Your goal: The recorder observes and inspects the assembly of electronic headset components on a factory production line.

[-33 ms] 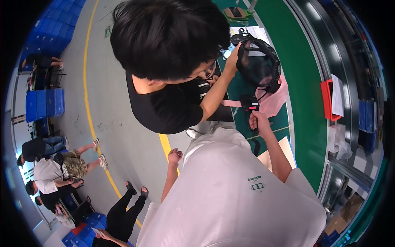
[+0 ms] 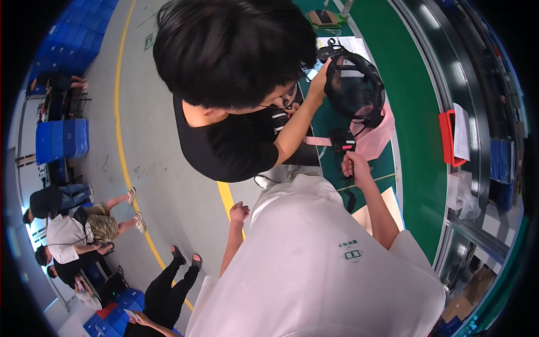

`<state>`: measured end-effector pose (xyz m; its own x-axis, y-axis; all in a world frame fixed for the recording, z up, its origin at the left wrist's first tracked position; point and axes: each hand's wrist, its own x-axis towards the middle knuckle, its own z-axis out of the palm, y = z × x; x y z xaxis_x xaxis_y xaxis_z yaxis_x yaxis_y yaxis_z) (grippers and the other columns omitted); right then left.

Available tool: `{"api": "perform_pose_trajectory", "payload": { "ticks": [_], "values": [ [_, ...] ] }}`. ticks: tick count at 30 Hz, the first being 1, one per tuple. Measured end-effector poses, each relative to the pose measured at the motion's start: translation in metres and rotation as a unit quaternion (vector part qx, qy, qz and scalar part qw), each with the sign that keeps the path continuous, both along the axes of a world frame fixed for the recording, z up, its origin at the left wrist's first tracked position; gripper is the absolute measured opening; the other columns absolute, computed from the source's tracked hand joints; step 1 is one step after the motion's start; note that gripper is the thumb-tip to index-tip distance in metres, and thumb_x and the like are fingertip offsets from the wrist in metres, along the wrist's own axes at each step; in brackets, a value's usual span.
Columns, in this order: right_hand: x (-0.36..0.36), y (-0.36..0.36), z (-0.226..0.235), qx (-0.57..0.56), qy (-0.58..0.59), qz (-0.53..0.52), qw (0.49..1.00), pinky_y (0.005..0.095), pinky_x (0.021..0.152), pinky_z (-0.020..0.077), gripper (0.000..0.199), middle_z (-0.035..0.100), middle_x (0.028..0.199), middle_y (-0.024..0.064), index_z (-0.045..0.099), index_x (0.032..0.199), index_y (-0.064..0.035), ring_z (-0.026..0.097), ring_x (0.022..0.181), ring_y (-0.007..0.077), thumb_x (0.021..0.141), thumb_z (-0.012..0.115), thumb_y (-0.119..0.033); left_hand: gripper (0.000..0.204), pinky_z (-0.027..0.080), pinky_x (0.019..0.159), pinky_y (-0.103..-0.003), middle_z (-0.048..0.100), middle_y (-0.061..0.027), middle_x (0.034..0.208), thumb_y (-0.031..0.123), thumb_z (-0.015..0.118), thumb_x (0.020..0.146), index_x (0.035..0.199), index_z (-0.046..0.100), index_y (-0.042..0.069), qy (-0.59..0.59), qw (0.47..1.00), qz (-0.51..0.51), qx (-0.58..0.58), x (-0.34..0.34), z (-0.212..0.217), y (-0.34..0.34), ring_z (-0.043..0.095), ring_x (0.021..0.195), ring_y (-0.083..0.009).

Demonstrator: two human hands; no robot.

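Observation:
My right hand (image 2: 355, 166) is over the green-topped table with its fingers curled. It is just below a small black box-shaped device (image 2: 342, 140) with a pink strap; black strapping shows beneath the hand, and whatever lies inside the fingers is hidden. Down at my side, beyond the table, my left hand (image 2: 239, 212) is loosely closed with nothing visible in it. Beside me a person in black (image 2: 224, 143) has a hand on a black head-strap frame (image 2: 359, 84). It stands over a pink plastic bag (image 2: 373, 137), next to the black device.
The green table (image 2: 418, 185) runs along my right, with a metal rail and a red bin (image 2: 447, 137) holding papers beyond it. A cardboard sheet (image 2: 375, 216) lies near my right forearm. Blue crates (image 2: 62, 140) and several people are at the left, across the grey floor.

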<state>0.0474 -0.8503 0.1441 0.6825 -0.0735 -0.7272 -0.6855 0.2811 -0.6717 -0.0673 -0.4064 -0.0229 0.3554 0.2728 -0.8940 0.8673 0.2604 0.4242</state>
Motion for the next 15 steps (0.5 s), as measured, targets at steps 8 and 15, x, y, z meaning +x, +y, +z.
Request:
{"api": "perform_pose_trajectory", "payload": {
  "ticks": [8,15],
  "values": [
    [0.005,0.000,-0.017,0.040,-0.033,-0.002,0.999,0.0226,0.041,0.0367,0.027,0.051,0.056,0.0049,0.047,0.074,-0.0079,0.047,0.045,0.0123,0.091,0.040,-0.028,0.028,0.043,0.047,-0.026,0.058,-0.0092,0.075,0.020,0.046,0.088,0.108,0.050,0.001,0.010,1.000,0.001,0.022,-0.008,0.002,-0.001,0.054,0.055,-0.0148],
    [0.005,0.011,-0.068,0.048,-0.044,-0.048,0.997,0.0228,0.041,0.0346,0.028,0.050,0.056,0.0033,0.047,0.074,-0.0100,0.045,0.045,0.0117,0.092,0.040,-0.031,0.028,0.044,0.048,-0.025,0.058,-0.0082,0.076,0.021,0.046,0.089,0.108,0.050,0.001,0.029,0.999,-0.012,0.035,-0.007,0.004,-0.006,0.054,0.056,-0.0144]
  ]
}}
